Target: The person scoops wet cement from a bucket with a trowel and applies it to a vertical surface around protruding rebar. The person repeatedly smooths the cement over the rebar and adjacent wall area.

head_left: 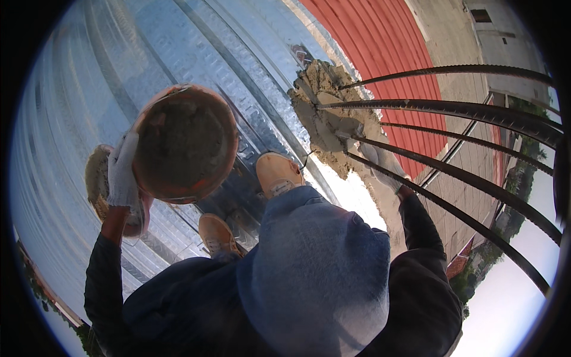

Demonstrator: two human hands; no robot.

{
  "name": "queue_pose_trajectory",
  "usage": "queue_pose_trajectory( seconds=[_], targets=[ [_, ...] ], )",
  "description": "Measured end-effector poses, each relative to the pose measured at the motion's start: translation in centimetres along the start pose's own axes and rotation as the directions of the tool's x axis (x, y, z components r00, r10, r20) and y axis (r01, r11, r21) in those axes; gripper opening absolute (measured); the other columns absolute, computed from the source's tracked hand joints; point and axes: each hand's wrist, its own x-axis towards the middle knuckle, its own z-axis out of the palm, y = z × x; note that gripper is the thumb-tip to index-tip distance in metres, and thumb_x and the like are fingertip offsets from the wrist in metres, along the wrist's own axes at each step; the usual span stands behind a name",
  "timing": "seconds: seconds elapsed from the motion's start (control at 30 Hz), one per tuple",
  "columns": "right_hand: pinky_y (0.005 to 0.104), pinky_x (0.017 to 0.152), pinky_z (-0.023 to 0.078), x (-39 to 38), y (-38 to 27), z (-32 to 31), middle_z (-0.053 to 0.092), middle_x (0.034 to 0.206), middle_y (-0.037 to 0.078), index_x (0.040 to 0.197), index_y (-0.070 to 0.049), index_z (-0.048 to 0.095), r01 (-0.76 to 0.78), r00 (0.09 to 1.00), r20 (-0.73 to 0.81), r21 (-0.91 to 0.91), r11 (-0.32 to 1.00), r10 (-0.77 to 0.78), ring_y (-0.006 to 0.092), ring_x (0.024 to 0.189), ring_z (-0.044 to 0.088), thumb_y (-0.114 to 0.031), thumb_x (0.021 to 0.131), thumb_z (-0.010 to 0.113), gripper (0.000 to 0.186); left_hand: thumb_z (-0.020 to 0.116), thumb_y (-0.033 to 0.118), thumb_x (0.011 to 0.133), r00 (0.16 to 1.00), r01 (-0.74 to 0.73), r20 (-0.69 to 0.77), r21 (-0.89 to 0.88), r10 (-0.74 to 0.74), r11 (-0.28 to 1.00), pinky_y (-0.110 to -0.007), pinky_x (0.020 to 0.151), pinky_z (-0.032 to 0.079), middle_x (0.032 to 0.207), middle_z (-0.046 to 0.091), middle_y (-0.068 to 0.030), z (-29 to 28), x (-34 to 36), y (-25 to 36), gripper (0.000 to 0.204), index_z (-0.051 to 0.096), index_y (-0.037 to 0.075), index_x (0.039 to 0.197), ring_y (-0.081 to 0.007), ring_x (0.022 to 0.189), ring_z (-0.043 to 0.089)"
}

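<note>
"While the left hand (123, 172) clasps the orange pan (234, 141) at its left side, where exactly is that pan?"

"Up off the ribbed metal sheet (65, 131), left of the shoes (276, 171), its mouth facing the wearer. Grey mortar (187, 131) shows inside, though shadow hides how deep."

"And the right hand (383, 168)?"

"Well apart from the pan, gloved too, at the right side of the mortar heap (327, 146). Bars cross in front of it, so I can't tell whether it's spread, closed or holding a tool."

"How would you do this well?"

"The step looks to me like working mortar in around those steel bars (428, 105). I'd press it firmly against each bar's foot, in small amounts, so no gaps stay behind them."

"Any risk?"

"A knuckle scraped on the ribbed steel, I'd guess. A one-handed pan could tip as well, so bring it nearer the heap and keep it level. Mind your footing on the ribs; the sheet ends near a red roof (380, 41) on the far right."
</note>
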Motion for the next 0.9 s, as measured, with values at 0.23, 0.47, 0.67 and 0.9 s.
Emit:
queue_pose_trajectory(
  seconds=[0.23, 0.47, 0.67, 0.9],
  targets=[
    [0.0343, 0.057, 0.055, 0.9, 0.0, -0.1, 0.064, 0.081, 0.003, 0.116, -0.009, 0.064, -0.062, 0.993, 0.111, 0.105, 0.993, 0.05, 0.0144, 0.068, 0.067, -0.047, 0.12, 0.047, 0.042, 0.061, 0.035, 0.117, 1.0, -0.01, 0.024, -0.069, 0.011, 0.998, -0.034, 0.108, 0.051, 0.127, 0.075, -0.0064, 0.6, -0.8, 0.9, 0.042, 0.074, 0.001, 0.14, -0.0172, 0.118, 0.066],
    [0.0329, 0.055, 0.054, 1.3, -0.2, 1.6, 0.064, 0.079, 0.002, 0.114, -0.009, 0.064, -0.288, 0.946, 0.253, 0.372, 0.883, 0.203, 0.0123, 0.066, 0.067, -0.049, 0.121, 0.046, 0.045, 0.062, 0.033, 0.117, 1.0, -0.002, 0.018, -0.02, 0.003, 1.0, -0.035, 0.109, 0.051, 0.132, 0.075, -0.0074, 1.0, -0.3, 0.7, 0.044, 0.072, -0.001, 0.144, -0.0184, 0.121, 0.067],
    [0.0366, 0.062, 0.058, 1.4, -0.5, 2.1, 0.076, 0.085, 0.008, 0.115, -0.005, 0.069, -0.188, 0.981, 0.128, 0.42, 0.888, 0.148, 0.0205, 0.07, 0.073, -0.047, 0.117, 0.061, 0.043, 0.062, 0.033, 0.117, 0.999, -0.036, 0.0, -0.014, 0.036, 0.999, -0.035, 0.111, 0.05, 0.134, 0.074, -0.0075, -0.2, 0.2, -0.9, 0.043, 0.073, 0.0, 0.143, -0.0185, 0.124, 0.066],
    [0.0397, 0.066, 0.059, 3.0, 0.1, 1.4, 0.076, 0.088, 0.012, 0.116, -0.004, 0.068, -0.132, 0.99, 0.093, 0.352, 0.927, 0.106, 0.0272, 0.075, 0.074, -0.043, 0.114, 0.065, 0.039, 0.06, 0.034, 0.117, 1.0, 0.003, -0.021, 0.033, -0.002, 0.999, -0.035, 0.105, 0.05, 0.124, 0.072, -0.0056, 0.9, -0.8, 1.3, 0.04, 0.074, 0.002, 0.136, -0.0164, 0.114, 0.063]
  ],
)
